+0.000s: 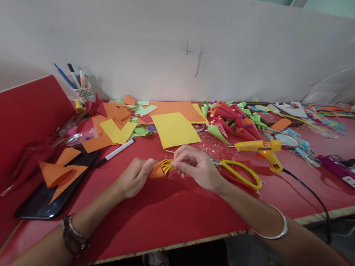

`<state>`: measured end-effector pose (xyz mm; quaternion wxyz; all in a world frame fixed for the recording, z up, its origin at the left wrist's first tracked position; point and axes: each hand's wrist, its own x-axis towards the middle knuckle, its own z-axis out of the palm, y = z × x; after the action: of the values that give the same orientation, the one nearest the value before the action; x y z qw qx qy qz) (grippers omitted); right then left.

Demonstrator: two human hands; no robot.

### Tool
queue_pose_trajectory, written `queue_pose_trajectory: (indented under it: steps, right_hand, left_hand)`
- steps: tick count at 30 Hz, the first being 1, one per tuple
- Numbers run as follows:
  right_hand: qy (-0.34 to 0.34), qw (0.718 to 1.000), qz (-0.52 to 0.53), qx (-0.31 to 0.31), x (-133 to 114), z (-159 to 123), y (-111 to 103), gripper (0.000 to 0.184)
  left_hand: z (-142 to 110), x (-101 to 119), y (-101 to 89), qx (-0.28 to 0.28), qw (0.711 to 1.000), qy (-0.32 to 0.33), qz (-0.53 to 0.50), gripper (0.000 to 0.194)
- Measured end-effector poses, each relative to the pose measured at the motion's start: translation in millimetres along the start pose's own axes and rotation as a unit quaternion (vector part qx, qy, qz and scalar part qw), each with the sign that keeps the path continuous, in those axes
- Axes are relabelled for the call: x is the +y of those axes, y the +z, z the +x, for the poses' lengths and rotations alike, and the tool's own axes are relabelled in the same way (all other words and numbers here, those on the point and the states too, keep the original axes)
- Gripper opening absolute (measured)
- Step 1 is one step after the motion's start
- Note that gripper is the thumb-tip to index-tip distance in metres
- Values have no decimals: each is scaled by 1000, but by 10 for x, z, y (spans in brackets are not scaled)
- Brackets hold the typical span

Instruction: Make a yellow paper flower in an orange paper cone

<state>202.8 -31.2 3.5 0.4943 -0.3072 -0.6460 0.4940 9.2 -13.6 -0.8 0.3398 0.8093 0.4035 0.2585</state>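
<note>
Pleated paper (166, 168) sits between left hand (137, 177) and right hand (198, 169), both grasping it.

Paper piece (166, 167): between left hand (137, 177) and right hand (196, 165)
Phone (39, 206): left of the left hand, on the table (142, 221)
Cup (84, 93): behind the phone, pens (65, 76) inside
Sheet (177, 129): behind the hands
Scissors (229, 161): right of the right hand
Glue gun (263, 149): before the cones (229, 117)
Power strip (342, 175): right of the glue gun

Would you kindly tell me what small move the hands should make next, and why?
Perhaps press the pleated yellow paper gently against the rolled orange paper, since the left hand holds the orange piece while the right hand touches the yellow pleats at its end.
</note>
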Motion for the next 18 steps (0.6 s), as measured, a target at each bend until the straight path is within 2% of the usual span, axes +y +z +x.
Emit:
queue_pose_trajectory:
  steps: [5, 18]
  right_hand:
    - [-2, 1000, -5, -4, 1, -2, -4, 8]
    - [4, 1000, 1, -23, -8, 5, 6, 9]
  left_hand:
    - [-2, -22, 3, 10, 1000, 17, 21, 51]
    - [4, -42, -5, -18, 997, 57, 56, 51]
